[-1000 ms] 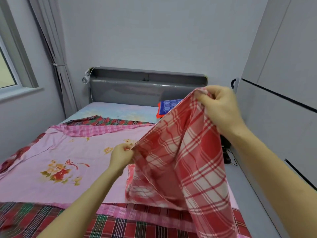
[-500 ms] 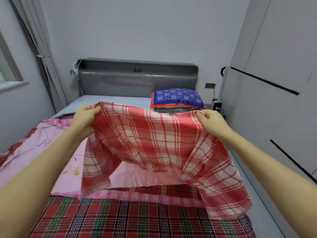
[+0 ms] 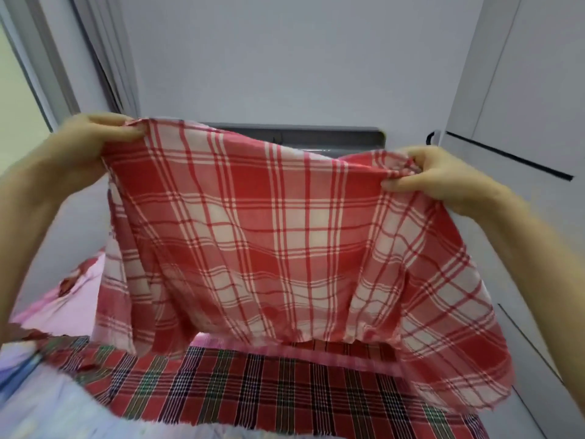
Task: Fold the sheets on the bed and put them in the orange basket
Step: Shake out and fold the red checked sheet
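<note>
Soft, even daylight on a slightly smeared wide-angle view.

Light enters from the pale window strip (image 3: 14, 99) left of the left hand's fingers (image 3: 129, 134) and spreads flat over the grey painted wall (image 3: 285, 58) above them. Between the two sets of fingers the thin red-and-white checked cotton sheet (image 3: 269, 232) glows where light passes through it; shadows show only as soft darker folds lower down. Both hands look soft-edged, and the corner far below the left fingers is a pale blue smear. Right of the right hand's fingers (image 3: 400, 185) the white wardrobe panel (image 3: 522, 90) leans with lens bend.
</note>
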A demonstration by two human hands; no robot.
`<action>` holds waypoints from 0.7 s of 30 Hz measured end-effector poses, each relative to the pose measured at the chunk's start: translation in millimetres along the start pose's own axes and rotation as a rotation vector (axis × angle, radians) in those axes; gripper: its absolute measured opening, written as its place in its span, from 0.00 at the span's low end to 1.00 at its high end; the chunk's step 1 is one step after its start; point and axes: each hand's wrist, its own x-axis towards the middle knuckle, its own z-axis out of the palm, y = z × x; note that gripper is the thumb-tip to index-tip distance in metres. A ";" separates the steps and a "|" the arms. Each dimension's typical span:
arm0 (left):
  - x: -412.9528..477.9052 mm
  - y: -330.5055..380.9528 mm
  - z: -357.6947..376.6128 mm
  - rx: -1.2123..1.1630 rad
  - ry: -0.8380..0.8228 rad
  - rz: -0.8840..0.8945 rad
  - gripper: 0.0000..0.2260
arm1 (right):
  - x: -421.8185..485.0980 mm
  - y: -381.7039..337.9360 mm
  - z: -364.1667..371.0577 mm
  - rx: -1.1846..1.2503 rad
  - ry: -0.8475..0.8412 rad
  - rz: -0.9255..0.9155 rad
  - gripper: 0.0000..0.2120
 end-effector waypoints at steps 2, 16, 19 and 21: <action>6.5 23.9 -13.8 -0.028 0.077 0.082 0.16 | 17.7 -28.6 -1.5 0.066 0.145 -0.124 0.10; 143.8 -208.8 -29.8 0.932 0.053 -0.050 0.14 | 188.1 144.1 129.6 -1.102 0.107 0.458 0.15; 241.3 -163.9 -52.8 0.873 0.281 0.136 0.11 | 275.8 104.7 98.1 -1.070 0.513 0.242 0.12; 313.0 -85.2 -81.8 0.796 0.470 0.387 0.09 | 330.6 32.7 49.3 -0.970 0.893 0.072 0.12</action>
